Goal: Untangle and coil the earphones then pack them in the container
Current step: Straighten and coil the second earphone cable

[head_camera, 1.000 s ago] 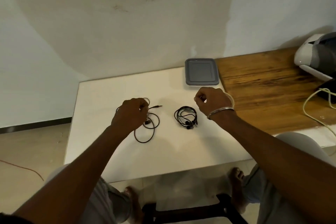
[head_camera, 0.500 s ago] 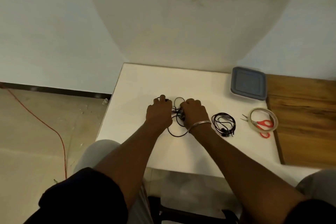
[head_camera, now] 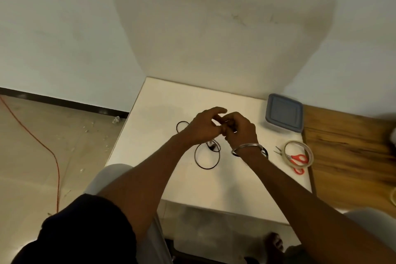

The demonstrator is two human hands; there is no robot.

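Head view, left hand (head_camera: 200,129) and right hand (head_camera: 241,134) pinching earphones (head_camera: 206,159), loops below them

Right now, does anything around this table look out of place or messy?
Small scraps of litter lie scattered on the floor left of the table, and the red scissors lie across the tape roll. Nothing looks damaged.

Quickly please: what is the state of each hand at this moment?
Left hand: fingers half bent; whether it grips anything cannot be told.
Right hand: fingers curled, apparently pinching the black earphones.
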